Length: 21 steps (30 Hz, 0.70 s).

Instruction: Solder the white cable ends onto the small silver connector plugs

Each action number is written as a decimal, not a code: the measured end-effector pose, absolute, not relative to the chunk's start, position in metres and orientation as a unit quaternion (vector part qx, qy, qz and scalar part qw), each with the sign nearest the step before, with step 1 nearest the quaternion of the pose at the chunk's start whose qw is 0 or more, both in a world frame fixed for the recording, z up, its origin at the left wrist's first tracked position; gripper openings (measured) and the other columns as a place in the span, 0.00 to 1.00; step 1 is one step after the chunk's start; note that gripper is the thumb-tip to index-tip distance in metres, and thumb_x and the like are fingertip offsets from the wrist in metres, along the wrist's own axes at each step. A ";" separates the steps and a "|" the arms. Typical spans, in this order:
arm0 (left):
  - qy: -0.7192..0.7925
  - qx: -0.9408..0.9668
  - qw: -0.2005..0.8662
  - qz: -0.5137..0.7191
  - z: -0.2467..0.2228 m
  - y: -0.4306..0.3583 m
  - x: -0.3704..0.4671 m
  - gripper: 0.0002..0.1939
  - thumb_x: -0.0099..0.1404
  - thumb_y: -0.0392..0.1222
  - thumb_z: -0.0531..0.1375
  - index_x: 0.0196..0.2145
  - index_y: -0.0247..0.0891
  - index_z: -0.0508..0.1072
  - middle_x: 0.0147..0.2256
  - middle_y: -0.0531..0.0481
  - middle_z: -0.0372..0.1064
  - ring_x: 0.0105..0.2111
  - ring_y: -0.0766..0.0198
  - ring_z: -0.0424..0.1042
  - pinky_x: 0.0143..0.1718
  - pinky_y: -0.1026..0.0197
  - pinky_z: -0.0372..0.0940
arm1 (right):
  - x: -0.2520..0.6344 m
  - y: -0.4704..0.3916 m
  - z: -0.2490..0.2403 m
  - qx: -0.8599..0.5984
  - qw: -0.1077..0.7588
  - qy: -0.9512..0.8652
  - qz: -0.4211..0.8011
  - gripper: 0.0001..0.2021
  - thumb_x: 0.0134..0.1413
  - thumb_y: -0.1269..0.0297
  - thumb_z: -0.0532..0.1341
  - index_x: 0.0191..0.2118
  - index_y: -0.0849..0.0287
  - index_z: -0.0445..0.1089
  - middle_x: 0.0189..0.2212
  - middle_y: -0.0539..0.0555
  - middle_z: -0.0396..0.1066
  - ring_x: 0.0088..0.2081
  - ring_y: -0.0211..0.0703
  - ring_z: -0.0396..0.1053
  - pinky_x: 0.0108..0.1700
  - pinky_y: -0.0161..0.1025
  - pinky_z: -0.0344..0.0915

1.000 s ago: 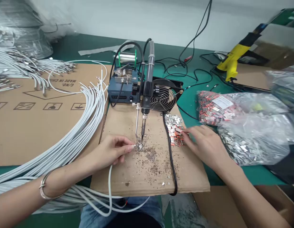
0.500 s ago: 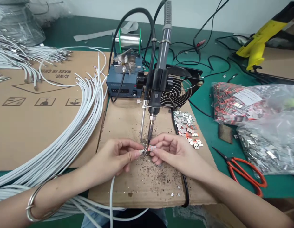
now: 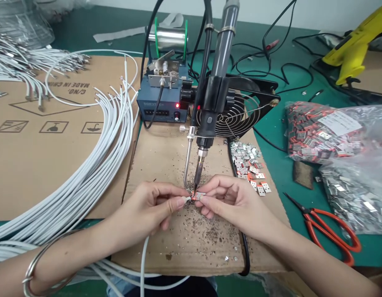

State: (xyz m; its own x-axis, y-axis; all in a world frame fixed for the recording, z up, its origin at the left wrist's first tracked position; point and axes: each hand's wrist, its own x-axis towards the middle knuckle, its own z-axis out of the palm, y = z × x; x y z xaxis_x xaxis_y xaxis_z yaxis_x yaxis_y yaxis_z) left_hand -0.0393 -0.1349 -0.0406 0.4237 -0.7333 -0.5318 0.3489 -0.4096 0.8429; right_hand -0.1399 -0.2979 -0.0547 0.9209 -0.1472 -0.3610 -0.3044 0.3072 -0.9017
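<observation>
Between thumb and fingers, my left hand (image 3: 161, 206) pinches the end of a white cable (image 3: 144, 260), whose length hangs down below the hand. My right hand (image 3: 229, 202) pinches a small metal USB connector (image 3: 200, 196) with an orange insert. Cable end and connector meet under the tip of a mounted soldering iron (image 3: 198, 169). A thin metal solder feed tube (image 3: 188, 159) comes down beside the iron to the same spot. How the wires sit on the connector is too small to tell.
Behind stand a blue solder feeder (image 3: 160, 105), a solder spool (image 3: 170, 39) and a fan (image 3: 230, 117). Loose connectors (image 3: 249, 163) lie right, with bags of metal parts (image 3: 348, 194) and red-handled cutters (image 3: 329, 231) beyond. A white cable bundle (image 3: 98, 165) curves along the left.
The view has shifted slightly. Red lights now glow on the solder feeder and near the iron mount. The connector sits closer to the cable end, at the iron's tip.
</observation>
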 end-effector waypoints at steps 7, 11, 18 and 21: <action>-0.133 0.656 0.531 -0.519 -0.041 -0.136 -0.039 0.10 0.57 0.45 0.60 0.27 0.35 0.73 0.12 0.58 0.56 0.10 0.75 0.51 0.09 0.75 0.49 | -0.138 -0.298 -0.054 -0.599 0.777 0.191 0.035 0.06 0.41 0.76 0.65 0.28 0.63 0.70 0.23 0.52 0.75 0.21 0.33 0.71 0.22 0.27 0.70; -0.126 0.647 0.542 -0.522 -0.038 -0.137 -0.039 0.09 0.56 0.44 0.60 0.25 0.35 0.73 0.11 0.58 0.56 0.10 0.75 0.51 0.09 0.75 0.48 | -0.138 -0.298 -0.053 -0.592 0.783 0.188 0.035 0.06 0.41 0.77 0.65 0.28 0.63 0.70 0.22 0.52 0.75 0.20 0.31 0.70 0.21 0.24 0.69; -0.108 0.627 0.549 -0.542 -0.039 -0.135 -0.041 0.09 0.56 0.46 0.61 0.28 0.36 0.73 0.11 0.59 0.56 0.09 0.76 0.50 0.09 0.75 0.48 | -0.137 -0.299 -0.050 -0.592 0.783 0.188 0.040 0.04 0.42 0.74 0.66 0.27 0.63 0.70 0.20 0.50 0.73 0.17 0.30 0.67 0.19 0.25 0.67; -0.106 0.635 0.544 -0.538 -0.039 -0.135 -0.041 0.10 0.55 0.46 0.61 0.28 0.36 0.72 0.11 0.59 0.56 0.09 0.75 0.51 0.08 0.75 0.49 | -0.137 -0.300 -0.050 -0.591 0.781 0.195 0.050 0.04 0.43 0.73 0.66 0.28 0.63 0.70 0.21 0.51 0.74 0.17 0.29 0.67 0.18 0.24 0.66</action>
State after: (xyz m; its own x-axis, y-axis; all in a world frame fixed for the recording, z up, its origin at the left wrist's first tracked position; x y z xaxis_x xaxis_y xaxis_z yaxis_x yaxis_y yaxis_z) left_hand -0.0406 -0.1351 -0.0391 0.3979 -0.7203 -0.5682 0.4511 -0.3857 0.8048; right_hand -0.1373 -0.3003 -0.0500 0.9192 -0.1514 -0.3635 -0.3084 0.2970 -0.9037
